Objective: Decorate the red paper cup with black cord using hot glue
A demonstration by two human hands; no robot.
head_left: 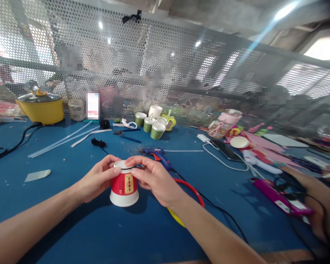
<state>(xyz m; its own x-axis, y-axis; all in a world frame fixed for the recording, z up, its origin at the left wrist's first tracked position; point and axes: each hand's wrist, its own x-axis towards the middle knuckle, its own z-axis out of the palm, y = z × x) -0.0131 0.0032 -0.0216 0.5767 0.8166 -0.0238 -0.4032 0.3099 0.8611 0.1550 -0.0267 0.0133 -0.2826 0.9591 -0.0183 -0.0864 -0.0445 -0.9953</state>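
Note:
A white paper cup with a red wrap and a gold label stands upside down on the blue table. Around its narrow upper end runs a thin black cord. My left hand grips the cup's left side near the top, its thumb pressing by the cord. From the right, my right hand pinches the cord against the cup, index finger over the upper rim. Behind the hands lie a small bundle of black cord and a blue glue gun.
A yellow electric pot, a glass jar and a lit phone line the back left. Small green-wrapped cups stand behind pliers. Red and yellow rings lie under my right forearm. Another person's arm rests near a purple power strip.

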